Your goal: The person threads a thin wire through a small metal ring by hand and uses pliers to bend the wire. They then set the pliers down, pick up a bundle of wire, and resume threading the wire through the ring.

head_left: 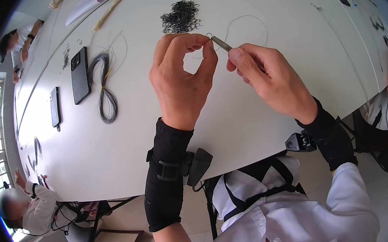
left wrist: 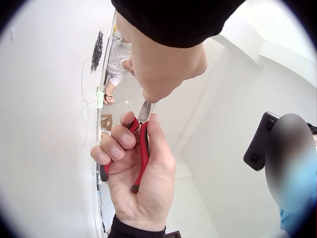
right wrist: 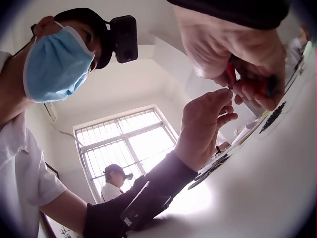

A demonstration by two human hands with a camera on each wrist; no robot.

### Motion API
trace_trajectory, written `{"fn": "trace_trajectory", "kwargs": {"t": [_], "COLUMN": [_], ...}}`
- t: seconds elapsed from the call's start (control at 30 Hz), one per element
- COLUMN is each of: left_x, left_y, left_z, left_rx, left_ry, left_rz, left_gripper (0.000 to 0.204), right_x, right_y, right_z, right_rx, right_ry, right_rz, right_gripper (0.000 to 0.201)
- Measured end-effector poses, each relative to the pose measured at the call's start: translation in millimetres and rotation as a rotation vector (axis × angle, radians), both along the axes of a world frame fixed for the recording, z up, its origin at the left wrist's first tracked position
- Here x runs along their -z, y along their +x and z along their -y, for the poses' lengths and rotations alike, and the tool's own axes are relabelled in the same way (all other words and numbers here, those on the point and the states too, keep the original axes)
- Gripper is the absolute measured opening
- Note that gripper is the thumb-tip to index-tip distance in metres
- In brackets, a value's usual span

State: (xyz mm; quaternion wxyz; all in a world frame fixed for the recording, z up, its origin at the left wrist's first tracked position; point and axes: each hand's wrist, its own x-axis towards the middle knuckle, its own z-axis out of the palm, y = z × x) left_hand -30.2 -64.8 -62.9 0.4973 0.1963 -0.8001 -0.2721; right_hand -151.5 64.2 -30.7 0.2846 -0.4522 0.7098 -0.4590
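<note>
On the white table, work is under way on one tiny piece of thin dark bent wire, at the centre, near side of the heap of small black looped wire pieces. The left hand pinches this piece between thumb and forefinger. The right hand, on the right, has its fingers wrapped round a small pair of pliers with red handles and steel jaws, whose tips meet the piece or lie just beside it; whether they are closed on it cannot be told. The piece shows a curve at its end, so its shaping looks begun, though whether that bend is finished cannot be judged. The heap, on the far side, suggests that many similar pieces are already formed, but there is no way to tell how many are wanted. The tied bundle of long grey strands, on the left beside the black phone, looks largely unused, and a fine loose strand curves behind the right hand. The piece in hand appears mid-work, neither released nor laid with the others.
</note>
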Motion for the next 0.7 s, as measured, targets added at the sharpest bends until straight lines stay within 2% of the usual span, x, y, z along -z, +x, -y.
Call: {"fn": "trace_trajectory", "kwargs": {"t": [0.5,0.6,0.7], "left_x": [0.6,1.0,-3.4], "left_y": [-0.4,-0.3,0.3], "left_z": [-0.3,2.2,-1.9], "left_rx": [0.029,0.104,0.182], "left_ry": [0.034,0.058,0.037], "left_rz": [0.005,-0.004,0.052], "left_gripper": [0.012,0.012,0.012], "right_x": [6.6,2.6,-8.1], "right_y": [0.0,-11.5,-22.8], "right_z": [0.0,1.3,5.3], "right_rx": [0.003,0.051,0.05], "right_ry": [-0.011,-0.073,-0.035], "right_rz": [0.033,0.27,0.429], "right_gripper": [0.048,0.043,0.038]}}
